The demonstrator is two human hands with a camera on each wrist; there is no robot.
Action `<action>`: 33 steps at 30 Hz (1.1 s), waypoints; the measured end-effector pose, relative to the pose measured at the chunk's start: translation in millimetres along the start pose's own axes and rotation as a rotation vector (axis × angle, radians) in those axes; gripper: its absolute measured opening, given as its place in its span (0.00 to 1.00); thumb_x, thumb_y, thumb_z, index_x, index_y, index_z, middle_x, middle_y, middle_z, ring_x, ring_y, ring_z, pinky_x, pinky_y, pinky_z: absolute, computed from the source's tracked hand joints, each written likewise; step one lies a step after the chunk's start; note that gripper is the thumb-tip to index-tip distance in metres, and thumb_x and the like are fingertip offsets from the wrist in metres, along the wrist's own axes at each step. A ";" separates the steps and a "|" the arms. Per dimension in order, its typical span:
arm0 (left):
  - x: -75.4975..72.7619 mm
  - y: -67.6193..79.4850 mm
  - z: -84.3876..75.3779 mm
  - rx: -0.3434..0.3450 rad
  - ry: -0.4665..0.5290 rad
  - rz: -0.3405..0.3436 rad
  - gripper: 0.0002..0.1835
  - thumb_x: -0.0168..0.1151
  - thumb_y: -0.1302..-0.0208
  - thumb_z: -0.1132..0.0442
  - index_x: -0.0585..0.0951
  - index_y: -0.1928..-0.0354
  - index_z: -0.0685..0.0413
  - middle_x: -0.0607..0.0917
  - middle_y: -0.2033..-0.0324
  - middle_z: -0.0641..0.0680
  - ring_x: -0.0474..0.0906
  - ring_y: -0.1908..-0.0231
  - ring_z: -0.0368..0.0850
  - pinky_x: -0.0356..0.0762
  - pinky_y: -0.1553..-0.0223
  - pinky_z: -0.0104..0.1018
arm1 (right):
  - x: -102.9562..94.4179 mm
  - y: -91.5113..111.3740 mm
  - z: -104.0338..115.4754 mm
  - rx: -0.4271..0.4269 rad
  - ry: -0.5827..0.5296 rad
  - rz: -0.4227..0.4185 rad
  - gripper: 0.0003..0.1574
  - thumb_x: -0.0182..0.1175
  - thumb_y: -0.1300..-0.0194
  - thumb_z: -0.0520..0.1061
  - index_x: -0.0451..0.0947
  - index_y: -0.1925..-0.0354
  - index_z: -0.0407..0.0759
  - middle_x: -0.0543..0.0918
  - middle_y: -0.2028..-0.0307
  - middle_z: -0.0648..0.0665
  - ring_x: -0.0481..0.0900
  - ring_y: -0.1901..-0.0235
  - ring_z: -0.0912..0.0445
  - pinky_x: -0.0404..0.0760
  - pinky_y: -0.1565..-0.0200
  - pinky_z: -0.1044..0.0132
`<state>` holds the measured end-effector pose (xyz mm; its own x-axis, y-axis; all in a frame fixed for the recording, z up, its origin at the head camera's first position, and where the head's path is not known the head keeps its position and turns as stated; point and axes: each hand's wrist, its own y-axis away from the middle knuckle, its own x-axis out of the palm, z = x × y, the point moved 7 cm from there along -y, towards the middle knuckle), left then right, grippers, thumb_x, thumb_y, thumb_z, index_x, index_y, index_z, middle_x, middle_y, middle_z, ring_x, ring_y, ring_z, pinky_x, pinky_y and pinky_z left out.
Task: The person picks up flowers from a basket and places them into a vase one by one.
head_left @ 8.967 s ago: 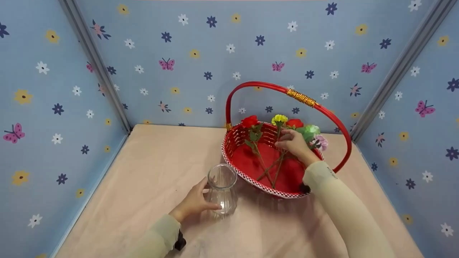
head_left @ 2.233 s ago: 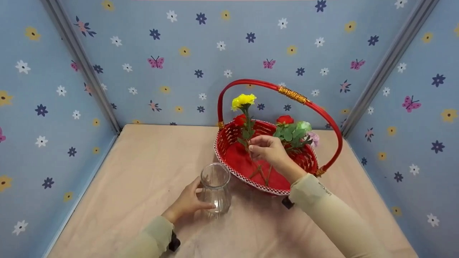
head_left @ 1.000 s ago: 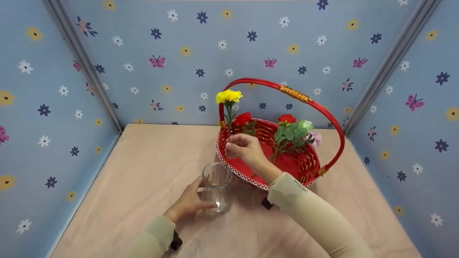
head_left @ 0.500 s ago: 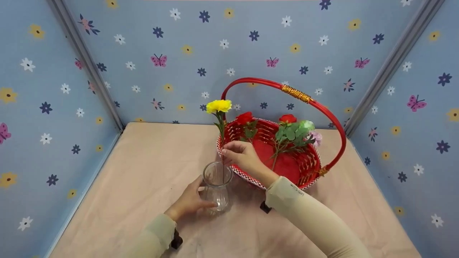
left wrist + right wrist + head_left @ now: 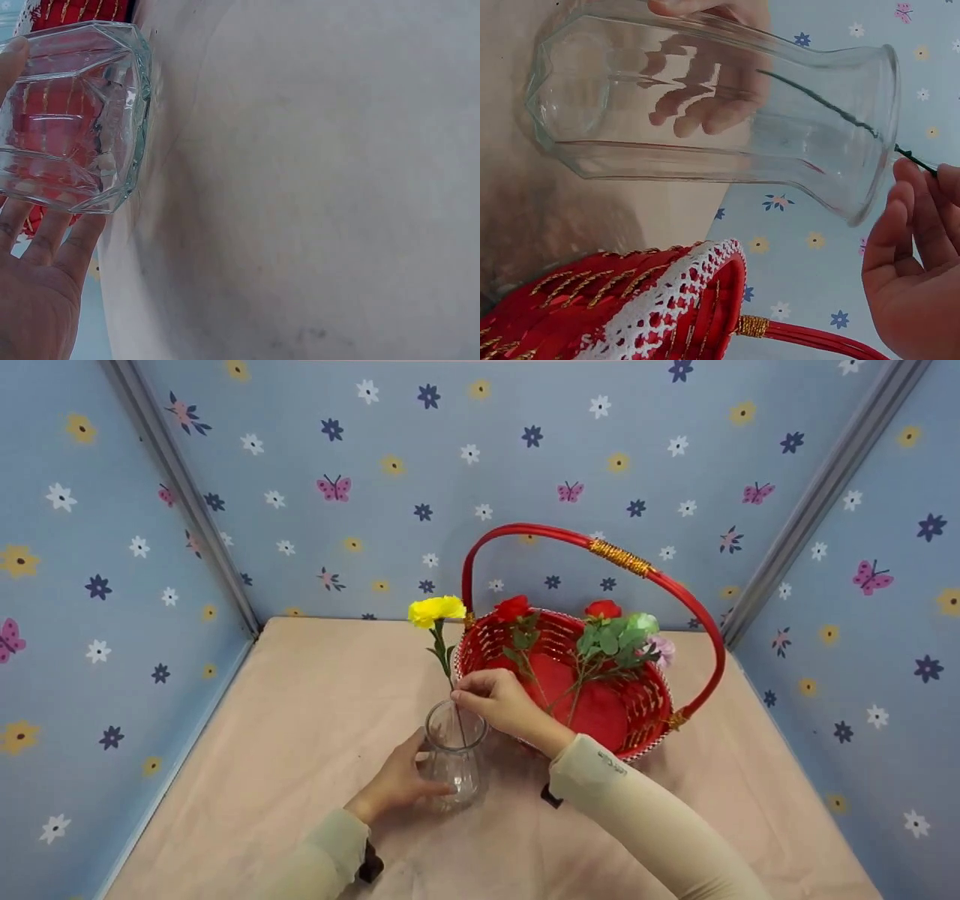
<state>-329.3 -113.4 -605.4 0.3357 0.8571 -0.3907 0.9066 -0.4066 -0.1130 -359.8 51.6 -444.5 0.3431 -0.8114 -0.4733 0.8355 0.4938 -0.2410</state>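
1. I am judging this step to be seating the yellow carnation (image 5: 437,612) in the glass vase (image 5: 457,767); doing it well is calling for a straight, gentle feed of the stem (image 5: 821,105), leaves clear of the rim.
2. I am favouring a light grip, since pushing hard is risking a bent stem or tipped vase.
3. My right hand (image 5: 504,703) is pinching the stem, thumb and index finger nearly closed, just above the rim.
4. My left hand (image 5: 399,782) is bracing the vase, thumb and fingers parted by its width.
5. The vase is standing upright on the tabletop (image 5: 330,697), left of the red basket (image 5: 602,716); the stem's lower end is hanging inside, apart from the base.
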 end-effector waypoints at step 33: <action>-1.3 0.4 -0.1 0.005 -0.003 -0.014 0.51 0.85 0.51 0.59 0.65 0.26 0.52 0.78 0.35 0.58 0.76 0.34 0.58 0.78 0.32 0.59 | -0.3 11.1 -21.7 0.060 0.074 0.007 0.09 0.73 0.34 0.44 0.91 0.57 0.41 0.91 0.62 0.47 0.79 0.68 0.57 0.85 0.62 0.71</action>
<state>-329.3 -114.6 -604.9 0.3221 0.8621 -0.3913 0.9101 -0.3958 -0.1229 -359.9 64.1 -465.4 0.3183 -0.7814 -0.5368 0.8580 0.4783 -0.1874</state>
